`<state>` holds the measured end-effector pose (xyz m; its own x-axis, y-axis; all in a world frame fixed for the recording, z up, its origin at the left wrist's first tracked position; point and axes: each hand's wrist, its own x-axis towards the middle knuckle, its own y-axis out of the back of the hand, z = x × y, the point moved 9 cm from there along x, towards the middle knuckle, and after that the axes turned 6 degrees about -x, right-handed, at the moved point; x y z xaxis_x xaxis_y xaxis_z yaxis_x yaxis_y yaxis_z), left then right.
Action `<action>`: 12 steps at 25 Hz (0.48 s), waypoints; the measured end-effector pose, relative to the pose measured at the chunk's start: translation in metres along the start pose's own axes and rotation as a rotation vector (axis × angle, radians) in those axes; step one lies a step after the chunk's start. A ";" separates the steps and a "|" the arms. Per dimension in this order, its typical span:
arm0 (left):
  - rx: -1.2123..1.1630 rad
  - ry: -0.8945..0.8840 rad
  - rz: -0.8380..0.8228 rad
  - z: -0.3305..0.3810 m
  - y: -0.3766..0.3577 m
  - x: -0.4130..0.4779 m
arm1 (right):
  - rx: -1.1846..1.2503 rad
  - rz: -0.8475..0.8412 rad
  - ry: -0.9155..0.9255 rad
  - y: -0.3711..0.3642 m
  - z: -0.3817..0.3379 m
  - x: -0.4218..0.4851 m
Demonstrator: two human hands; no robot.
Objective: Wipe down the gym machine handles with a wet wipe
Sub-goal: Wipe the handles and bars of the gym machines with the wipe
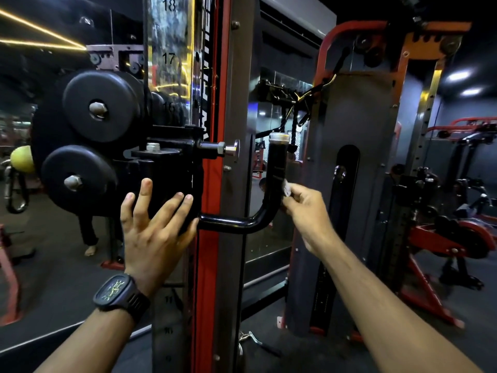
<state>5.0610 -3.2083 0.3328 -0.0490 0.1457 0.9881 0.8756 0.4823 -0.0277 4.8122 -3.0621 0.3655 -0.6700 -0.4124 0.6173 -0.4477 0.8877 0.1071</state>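
Note:
A black L-shaped handle juts out from the pulley carriage on the red and grey upright and bends upward to a capped end. My right hand pinches a small crumpled wet wipe against the right side of the handle's vertical part. Spread out with straight fingers, my left hand lies flat against the black carriage, just left of the handle's horizontal bar. A dark watch sits on my left wrist.
Two black pulley wheels sit at upper left on the carriage, with a pop pin sticking out to the right. A numbered upright runs through the middle. A grey weight-stack cover and red machines stand at right.

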 end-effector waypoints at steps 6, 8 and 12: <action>-0.003 -0.001 -0.020 -0.001 -0.001 0.000 | 0.253 0.053 -0.059 -0.018 0.019 -0.034; -0.010 0.008 -0.029 -0.001 -0.002 0.000 | 0.259 0.064 -0.106 -0.023 0.031 -0.045; -0.004 0.002 -0.030 -0.002 0.000 0.001 | 0.380 0.061 -0.233 -0.048 0.048 -0.067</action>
<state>5.0618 -3.2099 0.3336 -0.0748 0.1295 0.9888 0.8757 0.4829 0.0030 4.8505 -3.0872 0.2811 -0.7981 -0.4352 0.4167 -0.5597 0.7916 -0.2453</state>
